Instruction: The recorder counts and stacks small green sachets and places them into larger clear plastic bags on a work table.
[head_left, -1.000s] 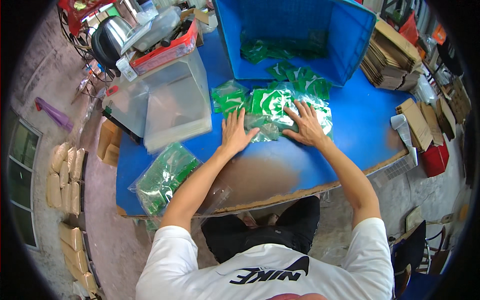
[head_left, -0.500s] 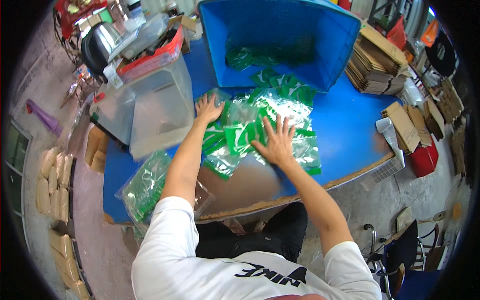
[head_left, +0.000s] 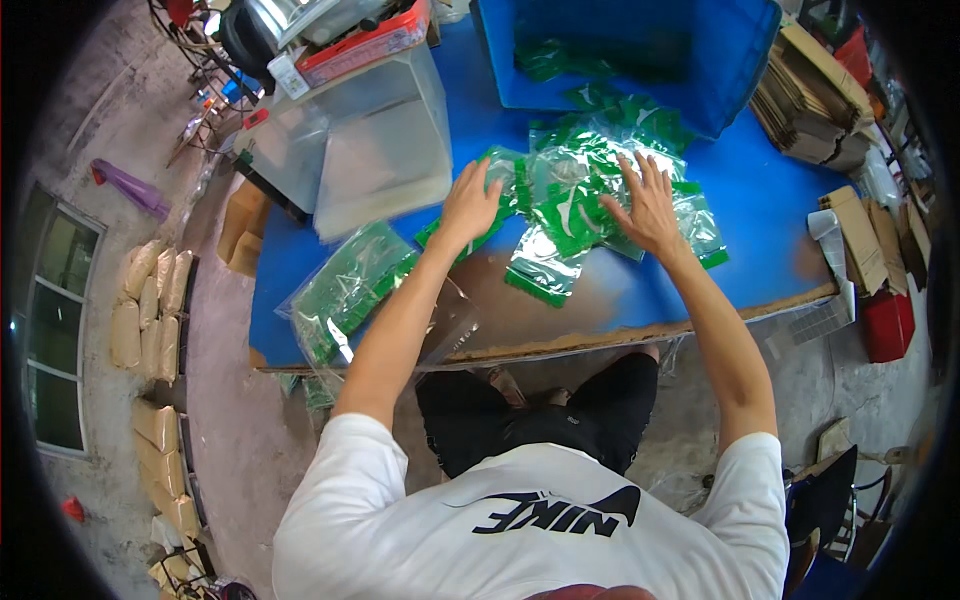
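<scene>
A loose pile of clear plastic packets with green printing or contents (head_left: 570, 205) lies spread on the blue tabletop. On its left edge rests my left hand (head_left: 472, 203), fingers stretched out beside a green packet (head_left: 505, 170). My right hand (head_left: 648, 212) lies palm down over the right part of the pile, its fingers straight and the thumb apart. Neither hand grips anything. One packet (head_left: 545, 262) sticks out toward me between the hands. Behind the pile, a blue plastic bin (head_left: 625, 60) lies on its side, its mouth facing me, with more green packets inside.
A translucent plastic box (head_left: 385, 150) stands at the left, a red tray (head_left: 365, 45) above it. A larger clear bag of green packets (head_left: 355, 280) lies by my left forearm. Flattened cardboard boxes (head_left: 815, 95) are stacked at the right. The table's worn front edge (head_left: 600, 340) is near my lap.
My head view has shifted, so the table sits higher and further right in the picture. My left hand has drawn nearer to me along the pile's left side. The right hand stays on the packets.
</scene>
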